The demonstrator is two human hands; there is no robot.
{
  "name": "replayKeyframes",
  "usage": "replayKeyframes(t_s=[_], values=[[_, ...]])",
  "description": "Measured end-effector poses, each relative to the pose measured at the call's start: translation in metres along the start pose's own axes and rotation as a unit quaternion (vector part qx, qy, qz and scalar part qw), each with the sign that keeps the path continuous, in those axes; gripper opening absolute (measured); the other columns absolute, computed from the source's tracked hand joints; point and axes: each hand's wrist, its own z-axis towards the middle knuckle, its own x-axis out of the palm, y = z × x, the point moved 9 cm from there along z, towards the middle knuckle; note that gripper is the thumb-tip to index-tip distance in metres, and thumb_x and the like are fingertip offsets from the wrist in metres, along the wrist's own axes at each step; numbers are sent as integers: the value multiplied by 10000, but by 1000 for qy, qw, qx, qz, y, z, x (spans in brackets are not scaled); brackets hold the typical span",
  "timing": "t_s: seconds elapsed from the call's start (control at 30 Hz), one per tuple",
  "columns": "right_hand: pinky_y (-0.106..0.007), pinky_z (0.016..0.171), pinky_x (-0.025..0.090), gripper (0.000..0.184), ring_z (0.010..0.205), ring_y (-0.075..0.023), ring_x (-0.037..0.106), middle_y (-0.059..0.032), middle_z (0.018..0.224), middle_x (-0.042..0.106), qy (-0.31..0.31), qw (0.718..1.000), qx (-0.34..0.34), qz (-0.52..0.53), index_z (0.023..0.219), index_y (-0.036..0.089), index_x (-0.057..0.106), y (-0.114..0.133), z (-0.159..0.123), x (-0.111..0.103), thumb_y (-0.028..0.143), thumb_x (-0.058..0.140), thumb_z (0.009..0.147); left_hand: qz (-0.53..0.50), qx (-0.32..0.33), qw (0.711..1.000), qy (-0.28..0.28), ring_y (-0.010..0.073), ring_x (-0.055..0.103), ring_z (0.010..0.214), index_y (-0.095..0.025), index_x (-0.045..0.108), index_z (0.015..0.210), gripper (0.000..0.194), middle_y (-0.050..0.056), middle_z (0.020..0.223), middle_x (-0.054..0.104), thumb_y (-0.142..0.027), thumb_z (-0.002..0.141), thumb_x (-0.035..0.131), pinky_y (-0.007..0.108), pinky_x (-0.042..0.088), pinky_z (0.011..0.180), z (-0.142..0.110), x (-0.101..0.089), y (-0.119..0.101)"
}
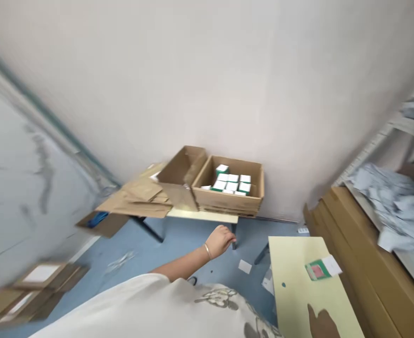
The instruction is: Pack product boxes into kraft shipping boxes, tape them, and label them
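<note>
White cloth shirt nearest; left hand curled, grip unclear; right hand spread. I'd pinch the light-looking, probably crushable green-and-white cardboard box by its sides.

To my right, one carton, green with a pinkish-red panel and a white end, lying slantwise on the pale yellow table, white end toward the right. Blurred from where I look; I can't fairly say whether it is flat or folded up. Ahead of me, small boxes, white faces up, green sides, packed in rough rows inside an open cardboard box; one stands behind the rest, toward the back left.
</note>
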Motion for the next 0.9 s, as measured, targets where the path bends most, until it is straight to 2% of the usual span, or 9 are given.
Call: replayKeyframes(t_s=[0.07,0.13,0.23,0.4,0.5,0.6,0.7,0.8,0.9], values=[[-606,791,574,374,829,-449,756,-191,728,701,-17,998,-44,34,587,409,356,94,0,-10,764,366,704,-14,-41,998,-37,239,628,837,-210,742,902,316,94,827,722,-321,1032,478,390,422,843,-23,-36,36],[-574,807,573,391,886,-418,755,-196,871,742,-36,990,-127,53,736,381,503,204,-17,-10,721,326,806,-15,-76,995,-67,243,618,842,-214,728,888,320,100,835,712,-332,1024,463,400,420,862,-53,-70,79],[-484,780,562,449,892,-362,745,-176,949,753,-36,962,-257,89,930,283,614,370,-68,18,648,354,892,25,-126,987,-94,252,603,838,-210,693,854,334,110,827,693,-332,1018,429,402,417,840,-112,-114,158],[-352,837,530,325,941,-275,719,-131,975,751,50,881,-456,119,1007,213,675,617,-186,123,436,440,979,76,-242,959,-125,247,595,797,-210,613,783,356,105,795,666,-299,1025,367,371,401,771,-234,-182,314],[-320,909,505,244,1015,-250,690,-127,1056,740,133,828,-543,48,1060,187,692,739,-251,200,296,486,991,71,-331,930,-142,244,592,768,-219,584,750,346,93,765,648,-288,1013,369,358,399,746,-304,-212,388],[-328,989,475,259,1159,-270,637,-158,1204,701,176,800,-570,-65,1173,143,679,828,-285,273,237,527,986,46,-386,910,-146,237,593,748,-223,579,725,362,74,729,633,-312,1010,374,347,412,739,-353,-223,432],[-350,1053,446,355,1273,-299,568,-205,1343,631,197,791,-557,-157,1282,85,639,887,-291,338,247,583,971,12,-411,902,-133,232,614,755,-223,587,701,377,61,706,636,-329,1010,400,339,434,759,-377,-220,461],[-371,1136,379,512,1426,-302,437,-245,1552,465,193,804,-524,-203,1469,69,515,922,-280,387,249,558,991,-25,-444,889,-105,241,652,799,-215,626,697,340,67,727,685,-302,990,479,340,447,787,-384,-213,491],[-444,1205,284,671,1557,-336,238,-292,1676,235,182,817,-498,-225,1613,50,310,938,-268,423,242,519,1005,-61,-488,866,-90,243,679,830,-200,694,721,272,83,782,739,-257,957,572,335,446,786,-383,-213,519]])
